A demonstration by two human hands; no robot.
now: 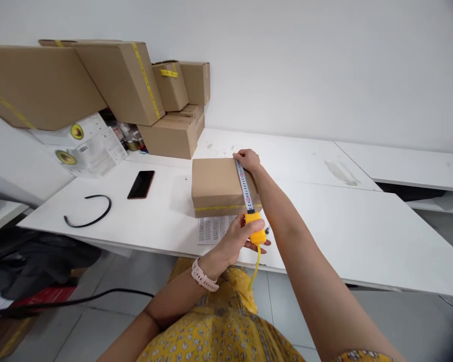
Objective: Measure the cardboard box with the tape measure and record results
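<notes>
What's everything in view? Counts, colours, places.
table panels: several, white, centre
small box: one, brown, on table
tape measure: one, yellow, extended across small box
printed sheet: one, white, box's near side
phone: one, dark, left of box
curved band: one, black, left of phone
stacked boxes: at least six, brown, back left
avocado-print packaging: count unclear, white, below stack
containers: several, mixed, beside packaging
cable: one, black, lower left
watch: one, pink, left wrist
clothing: count unclear, yellow, bottom
left hand: one, holding tape measure
right hand: one, at tape's far end
</notes>
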